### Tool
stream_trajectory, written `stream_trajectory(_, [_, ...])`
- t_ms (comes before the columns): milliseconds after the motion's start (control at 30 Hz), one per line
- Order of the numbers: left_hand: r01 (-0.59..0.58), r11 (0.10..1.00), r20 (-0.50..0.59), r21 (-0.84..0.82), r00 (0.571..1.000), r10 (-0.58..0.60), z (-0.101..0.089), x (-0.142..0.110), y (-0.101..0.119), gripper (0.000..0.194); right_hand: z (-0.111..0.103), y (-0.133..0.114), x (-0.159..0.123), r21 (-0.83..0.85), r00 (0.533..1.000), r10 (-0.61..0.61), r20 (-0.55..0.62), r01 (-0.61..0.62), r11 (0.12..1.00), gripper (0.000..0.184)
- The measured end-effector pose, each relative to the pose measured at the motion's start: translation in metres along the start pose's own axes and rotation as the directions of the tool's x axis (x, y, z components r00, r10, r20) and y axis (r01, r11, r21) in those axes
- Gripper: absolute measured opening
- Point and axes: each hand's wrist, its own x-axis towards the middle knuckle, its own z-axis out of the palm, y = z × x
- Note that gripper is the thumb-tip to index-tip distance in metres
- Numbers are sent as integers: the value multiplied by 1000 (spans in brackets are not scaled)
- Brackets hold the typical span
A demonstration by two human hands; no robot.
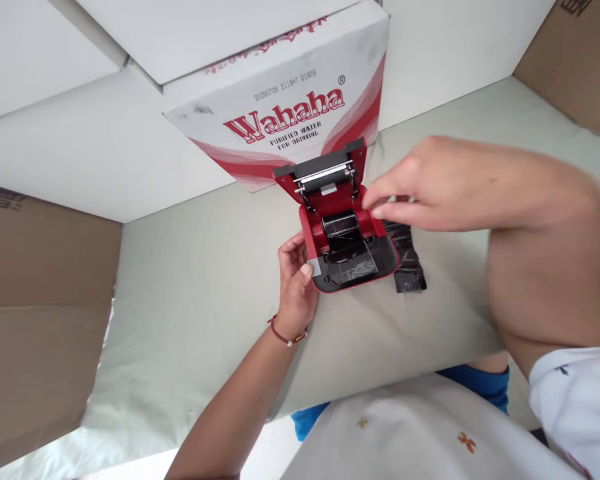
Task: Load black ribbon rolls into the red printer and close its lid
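Observation:
A small red and black device (347, 230) with its lid flipped up stands on a pale cloth-covered table (205, 300). Inside its open bay lies a black glossy roll or strip. My left hand (296, 287) grips the device's near left corner, thumb on a grey tab. My right hand (420, 190) hovers over the device's right side, fingers pinched together near the bay; I cannot make out what, if anything, they hold. A black glossy sheet (407, 257) lies on the cloth just right of the device, partly under my right hand.
A white and red "Wahaha" water carton (290, 100) stands right behind the device. Brown cardboard boxes sit at the left (40, 320) and far right (575, 60). White walls rise behind. The table's near edge is close to my body.

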Motion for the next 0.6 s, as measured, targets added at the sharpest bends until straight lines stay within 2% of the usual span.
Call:
stream_trajectory(33, [2,1000,-25,-17,1000,-2,2,0,1,52,0,-1,8,-5,989,-112,93,113,994,25])
stream_trajectory(67, [13,999,-52,-33,999,-15,3,0,2,49,3,-3,16,-21,979,-155,131,159,987,24])
stream_trajectory(167, [79,995,-117,-68,989,-87,6,1,4,39,23,-10,37,-132,993,-68,93,80,988,24])
stream_trajectory(300, [138,987,-132,-84,980,-148,5,2,3,37,43,-22,51,-269,994,69,85,-44,962,30])
stream_trajectory(467, [128,988,-107,-81,985,-136,6,3,4,33,46,-33,53,-312,985,109,135,-62,948,30])
stream_trajectory(600, [132,991,-104,-29,985,-135,7,3,6,29,42,-28,47,-277,981,106,160,-58,959,28])
